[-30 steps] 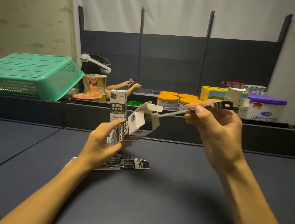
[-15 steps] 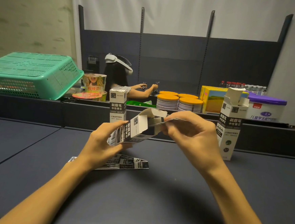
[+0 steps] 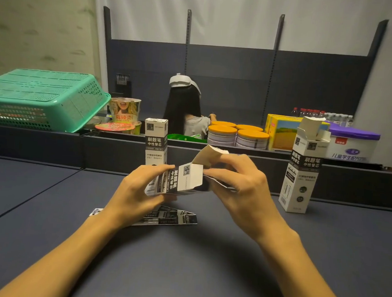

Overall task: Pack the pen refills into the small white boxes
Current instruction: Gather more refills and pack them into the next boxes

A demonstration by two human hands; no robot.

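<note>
The head camera looked down at two bare hands above a dark counter (image 3: 204, 266). The left hand (image 3: 137, 190) wrapped its grip around a small white box (image 3: 183, 179) lying sideways in mid-air. The right hand (image 3: 241, 187) pinched the box's open end flaps. Packets of pen refills (image 3: 173, 217) lay on the counter just beneath the hands.

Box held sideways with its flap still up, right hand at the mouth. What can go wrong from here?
1. The held box lies sideways in the left hand with its flap open; if it tips mouth-down, the contents may slide out.
2. The right hand pinches at the mouth; a rushed tuck could crease the flap.
3. The open box stands upright close beside the right forearm; a sweep might topple it.
</note>
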